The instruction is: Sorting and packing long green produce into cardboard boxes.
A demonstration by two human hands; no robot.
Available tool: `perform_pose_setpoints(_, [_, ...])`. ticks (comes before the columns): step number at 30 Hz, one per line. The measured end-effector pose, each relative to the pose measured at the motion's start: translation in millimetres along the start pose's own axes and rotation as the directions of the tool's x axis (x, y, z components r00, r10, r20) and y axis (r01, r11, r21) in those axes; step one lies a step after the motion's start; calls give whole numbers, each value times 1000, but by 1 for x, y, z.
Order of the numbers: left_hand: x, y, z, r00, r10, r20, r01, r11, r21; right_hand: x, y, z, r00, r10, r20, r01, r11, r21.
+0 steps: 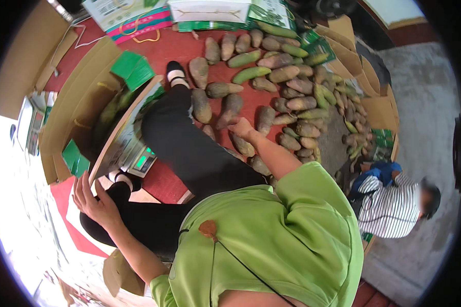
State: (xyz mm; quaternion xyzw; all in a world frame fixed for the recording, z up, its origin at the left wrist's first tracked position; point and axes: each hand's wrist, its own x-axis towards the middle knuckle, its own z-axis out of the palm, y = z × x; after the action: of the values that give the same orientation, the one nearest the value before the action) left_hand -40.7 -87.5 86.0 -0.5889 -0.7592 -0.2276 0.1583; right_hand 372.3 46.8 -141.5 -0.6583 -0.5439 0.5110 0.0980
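My right hand (pixel 243 127) reaches out over the red floor, its fingers closed round the lower end of a muddy purple-brown root vegetable (pixel 231 108). More long, thick roots of the same kind lie around it, some of them green (pixel 251 74). At the left, my left hand (pixel 96 203) has its fingers apart and rests by the near edge of an upright cardboard box (pixel 61 123). Inside that box, green vegetables (pixel 109 113) lie in shadow. A small scale (pixel 141 161) with a lit green display stands beside the box, near my foot.
Printed gift boxes with rope handles (pixel 210 11) stand at the far edge. Another scale (pixel 34 128) is at the far left. Open cartons (pixel 381 115) line the right side of the pile. Another person in a striped top (pixel 389 207) crouches at the right.
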Motion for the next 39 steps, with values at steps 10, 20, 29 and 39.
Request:
perform_pose_setpoints(10, [7,5,9,998,60,-3,-60,998,9,-34,110,-22,985,126,-115,-145,974,-173])
perform_pose_setpoints(20, [6,8,2,996,88,15,-89,991,96,-30,154,-87,901,253,-354,-316,940,-132])
perform_pose_setpoints(29, [4,5,4,993,65,100,-71,996,62,20,204,-140,813,307,-496,-468,850,-240])
perform_pose_setpoints(39, [7,10,10,984,-2,177,-10,997,71,38,217,-170,854,368,-367,-497,785,-371])
